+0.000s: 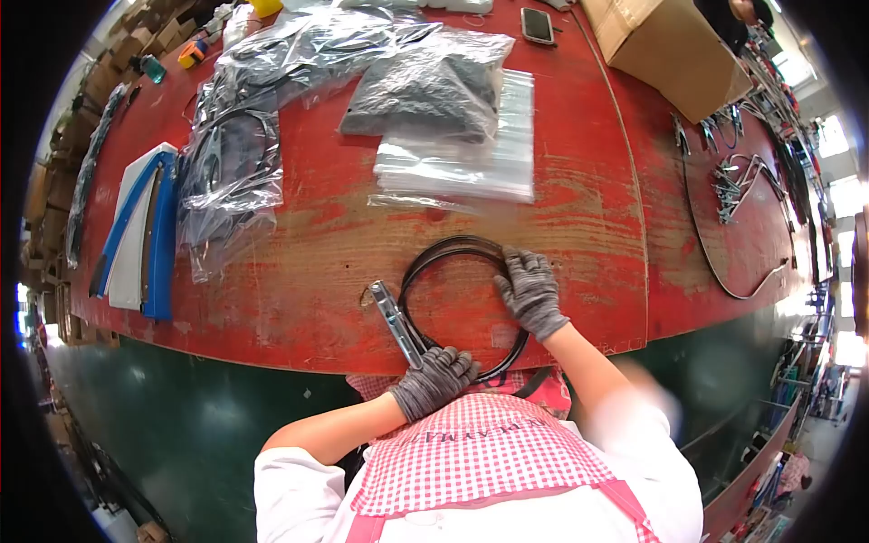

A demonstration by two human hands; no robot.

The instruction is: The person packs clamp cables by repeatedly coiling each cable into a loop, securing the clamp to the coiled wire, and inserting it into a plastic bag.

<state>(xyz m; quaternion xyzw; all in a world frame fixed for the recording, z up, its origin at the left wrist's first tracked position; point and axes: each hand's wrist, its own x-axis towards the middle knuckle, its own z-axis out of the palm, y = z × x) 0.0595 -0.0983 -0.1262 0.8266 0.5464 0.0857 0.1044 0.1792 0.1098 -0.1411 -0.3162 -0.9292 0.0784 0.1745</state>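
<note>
A coiled black cable (455,244) lies in a ring near the front edge of the red table. At its left side is a narrow silver metal fitting (395,319), slanting down toward my left hand (436,382). That hand, in a grey knit glove, is closed around the lower part of the coil, beside the fitting's lower end. My right hand (532,291), gloved the same way, grips the coil's right side with the thumb toward the inside of the ring. The cable under both hands is hidden.
Clear plastic bags (516,136) lie flat beyond the coil, under a bag with dark contents (425,86). Bagged cables (231,172) and a blue-and-white lever tool (145,235) are at left. A phone (537,26), a cardboard box (670,54) and metal-ended cables (733,190) sit farther off.
</note>
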